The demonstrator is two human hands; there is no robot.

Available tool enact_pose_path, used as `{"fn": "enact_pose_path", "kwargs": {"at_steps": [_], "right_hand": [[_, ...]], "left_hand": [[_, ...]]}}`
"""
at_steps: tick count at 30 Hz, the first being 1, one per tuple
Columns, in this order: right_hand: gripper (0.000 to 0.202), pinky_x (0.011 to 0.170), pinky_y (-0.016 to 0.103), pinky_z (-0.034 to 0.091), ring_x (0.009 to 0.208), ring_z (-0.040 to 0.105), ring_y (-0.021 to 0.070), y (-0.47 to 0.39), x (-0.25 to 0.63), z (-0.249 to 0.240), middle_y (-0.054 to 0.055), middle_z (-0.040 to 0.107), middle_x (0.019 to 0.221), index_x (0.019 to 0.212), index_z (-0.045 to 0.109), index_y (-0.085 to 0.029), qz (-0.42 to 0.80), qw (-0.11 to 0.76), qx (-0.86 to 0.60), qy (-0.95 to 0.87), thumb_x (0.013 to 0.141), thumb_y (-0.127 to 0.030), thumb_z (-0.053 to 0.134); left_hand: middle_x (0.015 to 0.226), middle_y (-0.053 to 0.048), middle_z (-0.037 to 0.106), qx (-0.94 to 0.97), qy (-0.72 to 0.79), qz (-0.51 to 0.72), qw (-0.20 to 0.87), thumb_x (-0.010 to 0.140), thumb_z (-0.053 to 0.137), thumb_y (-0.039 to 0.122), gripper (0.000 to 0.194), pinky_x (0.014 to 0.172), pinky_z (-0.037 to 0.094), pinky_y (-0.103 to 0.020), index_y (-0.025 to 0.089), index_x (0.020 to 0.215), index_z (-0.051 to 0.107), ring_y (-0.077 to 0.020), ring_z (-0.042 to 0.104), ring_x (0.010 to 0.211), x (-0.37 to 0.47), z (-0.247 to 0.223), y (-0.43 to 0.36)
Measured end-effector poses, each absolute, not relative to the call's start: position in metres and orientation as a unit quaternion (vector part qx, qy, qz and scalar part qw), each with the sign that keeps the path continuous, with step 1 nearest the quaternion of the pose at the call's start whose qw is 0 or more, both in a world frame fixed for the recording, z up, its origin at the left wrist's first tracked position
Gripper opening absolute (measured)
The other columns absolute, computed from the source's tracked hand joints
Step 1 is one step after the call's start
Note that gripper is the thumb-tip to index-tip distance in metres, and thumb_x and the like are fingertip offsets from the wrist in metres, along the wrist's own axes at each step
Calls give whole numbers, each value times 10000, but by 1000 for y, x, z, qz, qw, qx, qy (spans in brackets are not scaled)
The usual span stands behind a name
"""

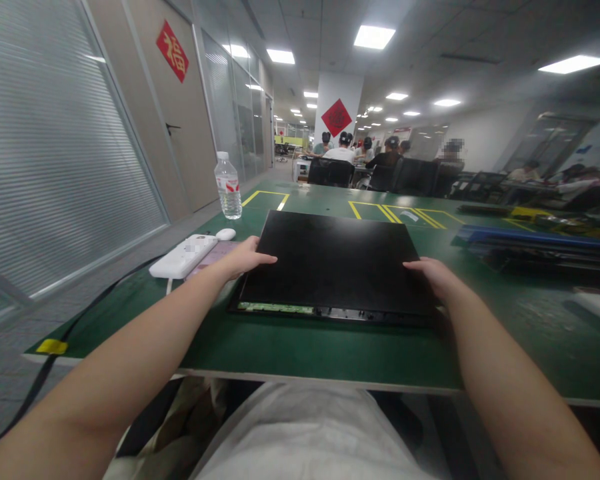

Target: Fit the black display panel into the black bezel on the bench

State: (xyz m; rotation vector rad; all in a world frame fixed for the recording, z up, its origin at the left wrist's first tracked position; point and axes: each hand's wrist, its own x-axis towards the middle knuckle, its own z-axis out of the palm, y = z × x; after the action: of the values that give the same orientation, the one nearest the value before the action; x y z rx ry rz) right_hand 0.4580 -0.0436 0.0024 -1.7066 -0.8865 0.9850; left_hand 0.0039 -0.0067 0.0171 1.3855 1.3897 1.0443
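Observation:
A black flat display panel (330, 263) lies before me on the green table (320, 353), its far edge slightly narrower in view. Along its near edge a strip of green circuit board (277, 308) and dark frame shows. My left hand (247, 258) grips the panel's left edge, thumb on top. On the opposite edge my right hand (433, 275) holds on, its thumb also resting on the black surface. The other fingers of both hands are hidden at the sides or underneath.
Left of the panel are a white power strip (183, 257), a white mouse (225, 234) and an upright water bottle (229, 187). Blurred blue and black long parts (525, 243) lie at the right. Yellow tape marks the table's far side; several people sit beyond.

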Motion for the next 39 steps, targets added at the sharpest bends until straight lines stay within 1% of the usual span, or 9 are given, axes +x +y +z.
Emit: {"fn": "enact_pose_path", "kwargs": {"at_steps": [5,11,15,22,29,33,36,39], "right_hand": [[199,653,365,582,750,724,260,-45,455,5,81,757,817,899,649,-204,415,463,-694,-363,734,-185,758],[175,644,359,579,705,718,248,-50,450,8,68,748,771,903,657,-200,427,469,-686,-356,747,-162,729],[163,617,355,576,668,708,242,-50,448,8,64,738,736,888,654,-200,427,473,-687,-349,747,-163,725],[169,633,357,584,707,719,247,-49,450,8,66,750,764,888,663,-207,418,470,-690,-358,739,-182,740],[174,633,356,580,724,723,256,-45,455,4,77,755,775,885,680,-201,411,460,-698,-365,727,-205,752],[184,650,360,585,753,728,260,-45,456,3,87,759,804,899,686,-200,407,458,-697,-372,731,-220,758],[167,649,366,588,743,725,259,-46,455,4,89,756,800,888,682,-206,406,456,-701,-369,736,-212,753],[153,638,368,589,743,724,263,-46,453,5,84,754,782,872,679,-222,408,456,-702,-366,737,-217,750]], "left_hand": [[999,-83,792,561,560,419,443,446,966,167,645,883,563,-442,213,1008,652,-385,704,1087,2,15,-4],[977,-92,797,585,550,422,420,416,977,249,659,881,565,-440,193,993,663,-390,713,1069,1,13,-3],[981,-96,797,584,553,419,421,410,980,265,666,877,564,-435,190,991,663,-383,717,1061,1,12,-3],[1006,-94,796,583,557,412,425,412,975,259,659,873,555,-412,186,989,666,-362,717,1057,3,16,-6],[1033,-101,795,582,547,414,436,394,985,282,692,887,555,-420,186,1002,668,-362,719,1061,3,16,-7],[1075,-113,785,585,536,414,446,415,982,309,706,903,555,-429,178,1023,649,-360,710,1097,3,13,-4],[1090,-103,781,585,526,412,460,437,977,320,696,910,557,-433,188,1029,635,-354,705,1117,3,12,-3],[1059,-86,787,579,523,417,467,429,982,300,688,914,557,-430,197,1016,639,-349,710,1106,5,12,-4]]}}
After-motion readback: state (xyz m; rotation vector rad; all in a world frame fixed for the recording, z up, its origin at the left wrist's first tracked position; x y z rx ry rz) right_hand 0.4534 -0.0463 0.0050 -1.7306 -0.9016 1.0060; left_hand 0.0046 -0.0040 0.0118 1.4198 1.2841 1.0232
